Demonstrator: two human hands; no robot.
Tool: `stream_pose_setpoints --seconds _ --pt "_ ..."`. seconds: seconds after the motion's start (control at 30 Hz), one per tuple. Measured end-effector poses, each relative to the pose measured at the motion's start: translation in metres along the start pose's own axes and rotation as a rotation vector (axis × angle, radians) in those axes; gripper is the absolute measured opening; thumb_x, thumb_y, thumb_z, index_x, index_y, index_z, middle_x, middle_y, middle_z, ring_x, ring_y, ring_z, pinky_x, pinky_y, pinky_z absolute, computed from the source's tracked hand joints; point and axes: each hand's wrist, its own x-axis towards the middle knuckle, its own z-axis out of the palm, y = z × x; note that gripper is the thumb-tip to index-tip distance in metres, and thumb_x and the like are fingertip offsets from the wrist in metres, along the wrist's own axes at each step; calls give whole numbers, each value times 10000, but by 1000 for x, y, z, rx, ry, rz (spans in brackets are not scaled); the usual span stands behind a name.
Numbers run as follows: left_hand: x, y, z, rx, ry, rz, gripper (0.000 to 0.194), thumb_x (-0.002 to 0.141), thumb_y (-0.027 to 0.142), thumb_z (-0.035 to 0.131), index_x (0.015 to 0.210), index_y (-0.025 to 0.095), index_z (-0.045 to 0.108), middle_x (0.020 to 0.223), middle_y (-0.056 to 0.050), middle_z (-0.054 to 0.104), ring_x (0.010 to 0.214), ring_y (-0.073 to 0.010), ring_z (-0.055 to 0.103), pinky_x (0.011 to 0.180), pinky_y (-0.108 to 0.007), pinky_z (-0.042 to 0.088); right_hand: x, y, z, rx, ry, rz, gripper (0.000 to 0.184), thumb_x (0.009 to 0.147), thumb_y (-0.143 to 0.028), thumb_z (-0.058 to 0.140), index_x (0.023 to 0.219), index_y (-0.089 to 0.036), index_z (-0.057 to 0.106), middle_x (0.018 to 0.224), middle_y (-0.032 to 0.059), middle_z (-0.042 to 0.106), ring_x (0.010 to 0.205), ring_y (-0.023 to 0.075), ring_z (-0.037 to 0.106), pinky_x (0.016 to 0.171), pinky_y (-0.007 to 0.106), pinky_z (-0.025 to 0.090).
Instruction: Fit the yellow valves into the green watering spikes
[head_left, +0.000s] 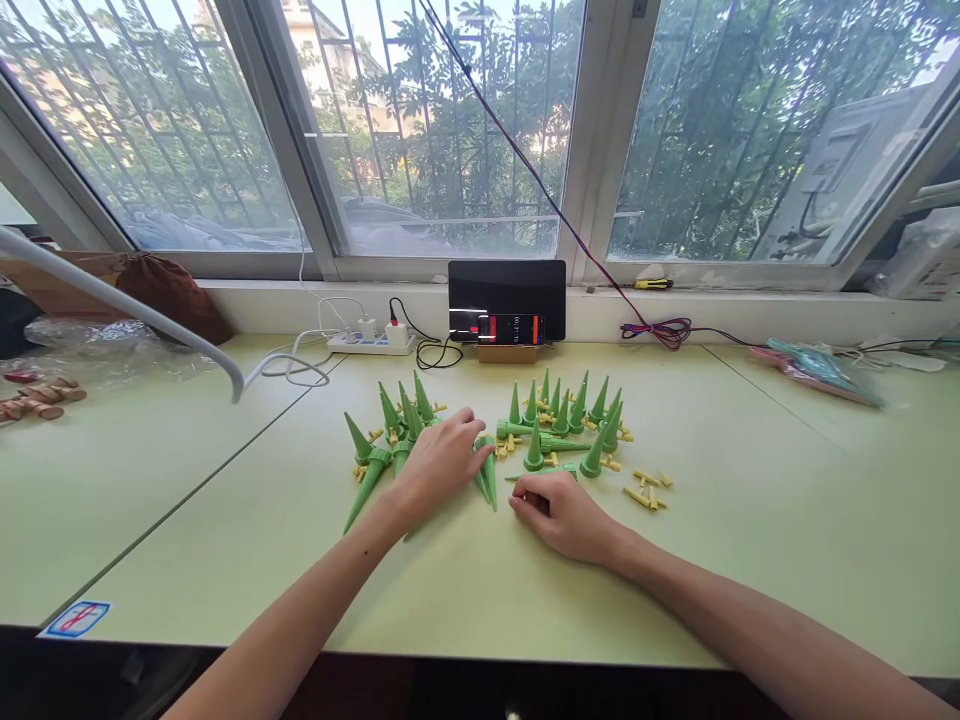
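My left hand (442,455) reaches over the left group of green plastic spikes (366,490), thumb and fingers apart. Close to its thumb lie green spikes (489,478) with ribbed caps, points toward me; nothing visibly sits in its grip. On the table, my right hand (564,515) rests with fingers curled and fingertips together, no object showing in it. Just behind it a green spike (551,473) lies on its side. More green spikes (592,455) stand on their caps in the right group, with small yellow valve-like fittings (510,445) scattered among them.
Several loose yellow fittings (646,492) lie to the right. Behind stand a dark tablet (506,280) and a phone (514,330) showing a timer. A power strip (371,343), bundled cable (664,332) and plastic packet (817,370) line the back. A white curved tube (127,295) crosses the left.
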Motion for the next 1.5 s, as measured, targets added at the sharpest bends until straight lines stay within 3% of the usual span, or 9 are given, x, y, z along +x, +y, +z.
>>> stream_pose_setpoints --seconds 0.1,0.23,0.77,0.93,1.03,1.1,1.23,1.37,1.5 --pt "16 6 -1 115 -119 0 244 903 350 560 838 149 680 951 -110 606 774 -245 648 642 -326 452 0 0 0 -1 1 -5 168 875 -150 526 711 -181 550 574 -50 465 535 91 384 555 218 308" --pt "22 7 5 129 -141 27 226 922 301 525 831 147 663 935 -106 596 751 -236 640 628 -322 433 0 -2 -1 -5 -5 -9 169 873 -149 526 708 -183 546 573 -49 452 536 92 380 555 217 303" --pt "19 -10 20 -425 330 224 150 971 229 419 991 196 563 1012 -59 582 847 -167 577 783 -299 476 -1 -4 3 -130 41 -104 197 916 -176 508 721 -181 531 587 -39 486 539 94 397 556 213 317" --pt "22 -9 27 -536 443 221 142 965 215 430 1006 197 566 1029 -65 581 894 -163 580 770 -279 509 -6 -11 -8 -454 99 -354 328 955 -200 468 627 -183 472 540 -34 458 483 98 318 506 262 232" --pt "22 -5 28 -562 508 210 151 965 210 432 1022 198 571 1025 -64 589 892 -160 573 766 -279 515 -11 -21 -28 -677 95 -591 386 962 -208 464 576 -185 458 503 -28 436 468 108 303 499 290 192" --pt "22 -3 27 -577 546 193 149 964 213 440 1025 197 575 1013 -61 594 858 -151 571 751 -274 516 -16 -23 -47 -727 121 -631 389 963 -210 473 575 -184 469 512 -24 451 475 108 333 505 287 211" --pt "23 -3 26 -618 603 132 132 956 241 470 1008 193 582 962 -48 587 749 -125 558 673 -249 517 -38 -4 -86 -833 196 -481 356 964 -208 491 610 -180 520 522 -22 479 471 106 393 514 279 258" --pt "24 -4 27 -647 631 88 124 948 257 489 977 188 588 927 -40 584 714 -117 568 635 -237 515 -75 32 -109 -869 333 -130 295 952 -344 534 724 -173 615 616 16 578 532 138 525 536 271 366" --pt "24 -3 27 -646 636 90 124 943 269 501 960 188 593 913 -34 588 695 -113 569 636 -237 523 -102 54 -109 -715 321 123 370 944 -442 542 1176 -173 643 1176 135 668 1082 272 635 902 395 520"
